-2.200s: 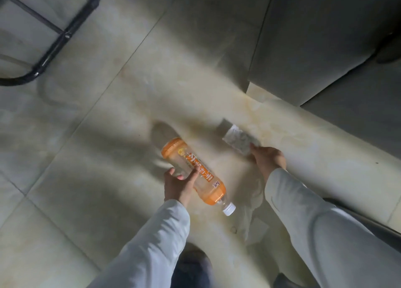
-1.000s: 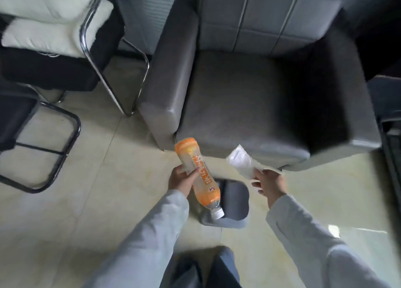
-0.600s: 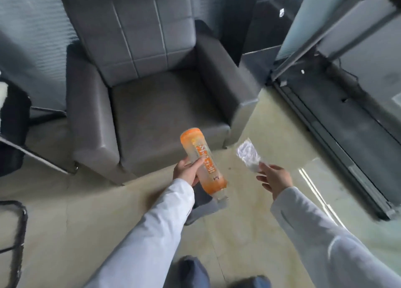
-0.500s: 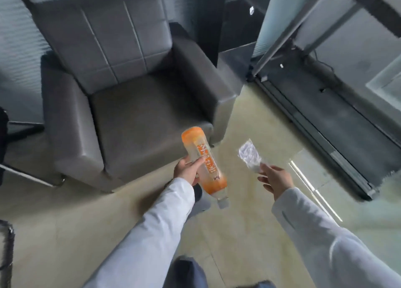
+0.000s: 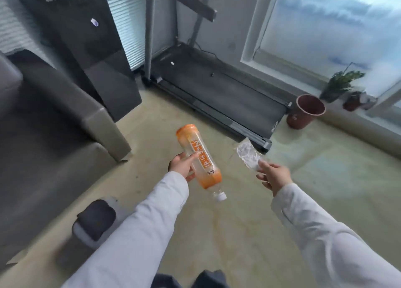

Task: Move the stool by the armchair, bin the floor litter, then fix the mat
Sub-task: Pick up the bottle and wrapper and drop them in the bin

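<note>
My left hand (image 5: 181, 165) grips an orange-labelled plastic bottle (image 5: 198, 157), held off the floor with its white cap pointing down toward me. My right hand (image 5: 272, 175) pinches a clear crumpled plastic wrapper (image 5: 247, 155) by its near end. A dark red bin (image 5: 303, 111) stands open on the floor at the far right, beside the end of the treadmill, well beyond both hands. The grey armchair (image 5: 54, 123) fills the left side. No stool or mat is clearly in view.
A black treadmill (image 5: 214, 92) lies along the far wall between the armchair and the bin. A tall black appliance (image 5: 86, 38) stands behind the armchair. Potted plants (image 5: 340, 86) sit on the window ledge. My shoe (image 5: 95, 219) is at lower left. Beige tiled floor stretches ahead.
Both hands lifted the bottle and wrapper off the floor. The view has swung right from the armchair to the treadmill and the red bin.
</note>
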`<action>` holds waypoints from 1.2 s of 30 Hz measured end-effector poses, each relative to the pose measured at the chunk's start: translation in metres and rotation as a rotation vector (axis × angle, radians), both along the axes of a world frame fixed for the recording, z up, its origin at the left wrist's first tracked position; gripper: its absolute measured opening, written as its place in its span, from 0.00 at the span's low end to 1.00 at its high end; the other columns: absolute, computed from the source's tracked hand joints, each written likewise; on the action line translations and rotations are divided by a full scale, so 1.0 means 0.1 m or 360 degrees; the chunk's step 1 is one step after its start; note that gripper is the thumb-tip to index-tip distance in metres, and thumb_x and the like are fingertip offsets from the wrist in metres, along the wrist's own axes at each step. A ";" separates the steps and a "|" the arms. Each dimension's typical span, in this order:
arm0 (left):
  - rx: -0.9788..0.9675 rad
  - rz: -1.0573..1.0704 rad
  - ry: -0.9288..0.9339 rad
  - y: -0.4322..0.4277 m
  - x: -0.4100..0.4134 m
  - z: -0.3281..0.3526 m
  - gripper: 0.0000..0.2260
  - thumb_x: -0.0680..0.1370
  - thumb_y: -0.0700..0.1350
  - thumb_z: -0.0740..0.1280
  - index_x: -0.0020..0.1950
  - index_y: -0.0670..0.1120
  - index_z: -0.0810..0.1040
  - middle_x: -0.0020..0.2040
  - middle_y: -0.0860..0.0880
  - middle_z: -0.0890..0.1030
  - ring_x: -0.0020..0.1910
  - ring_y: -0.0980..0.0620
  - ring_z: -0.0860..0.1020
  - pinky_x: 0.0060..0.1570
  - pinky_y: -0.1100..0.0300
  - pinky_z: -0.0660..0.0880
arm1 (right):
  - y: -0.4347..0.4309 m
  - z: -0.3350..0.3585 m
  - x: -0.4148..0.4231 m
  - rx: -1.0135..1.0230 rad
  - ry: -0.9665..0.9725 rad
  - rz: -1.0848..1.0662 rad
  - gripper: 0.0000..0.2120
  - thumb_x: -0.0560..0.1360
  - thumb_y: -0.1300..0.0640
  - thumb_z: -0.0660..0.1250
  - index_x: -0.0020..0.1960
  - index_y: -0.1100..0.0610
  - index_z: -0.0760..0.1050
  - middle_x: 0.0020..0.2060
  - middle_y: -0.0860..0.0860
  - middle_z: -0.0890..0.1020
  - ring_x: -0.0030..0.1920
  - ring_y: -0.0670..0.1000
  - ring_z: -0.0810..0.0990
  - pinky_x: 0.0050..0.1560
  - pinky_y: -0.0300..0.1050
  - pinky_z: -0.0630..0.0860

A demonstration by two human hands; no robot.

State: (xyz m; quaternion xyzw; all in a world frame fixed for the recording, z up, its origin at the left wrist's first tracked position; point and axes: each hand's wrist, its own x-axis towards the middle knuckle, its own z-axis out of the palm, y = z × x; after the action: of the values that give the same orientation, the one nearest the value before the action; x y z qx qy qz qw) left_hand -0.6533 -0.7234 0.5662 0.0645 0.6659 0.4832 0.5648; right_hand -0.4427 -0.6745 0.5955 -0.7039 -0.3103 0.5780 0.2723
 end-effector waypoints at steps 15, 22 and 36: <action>0.0031 -0.0569 -0.0103 2.31 2.18 0.08 0.21 0.74 0.44 0.69 0.67 0.43 0.71 0.53 0.44 0.78 0.51 0.46 0.77 0.53 0.54 0.75 | 1.47 0.10 2.12 0.0027 0.0058 -0.0541 0.19 0.77 0.56 0.61 0.65 0.63 0.71 0.47 0.54 0.77 0.37 0.49 0.75 0.34 0.36 0.67; 0.0012 -0.0824 -0.0169 3.67 2.97 0.38 0.21 0.74 0.44 0.68 0.66 0.42 0.72 0.53 0.44 0.79 0.52 0.46 0.78 0.51 0.55 0.75 | 2.70 0.40 2.79 0.0027 0.0023 -0.0743 0.07 0.76 0.56 0.62 0.40 0.54 0.71 0.36 0.48 0.76 0.34 0.46 0.73 0.32 0.37 0.66; -0.0058 -0.0972 -0.0077 5.57 4.30 0.41 0.20 0.75 0.43 0.67 0.67 0.42 0.72 0.59 0.42 0.79 0.52 0.47 0.77 0.52 0.55 0.74 | 4.22 0.22 4.17 -0.0053 0.0011 -0.0993 0.06 0.76 0.56 0.62 0.52 0.56 0.70 0.35 0.47 0.75 0.33 0.46 0.73 0.33 0.37 0.67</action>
State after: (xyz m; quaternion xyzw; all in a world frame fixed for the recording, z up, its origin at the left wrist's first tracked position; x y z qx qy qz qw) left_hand -0.2230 -0.1663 0.6074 0.2401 0.6106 0.2805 0.7005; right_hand -0.0252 -0.2520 0.6179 -0.7675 -0.0689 0.4740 0.4261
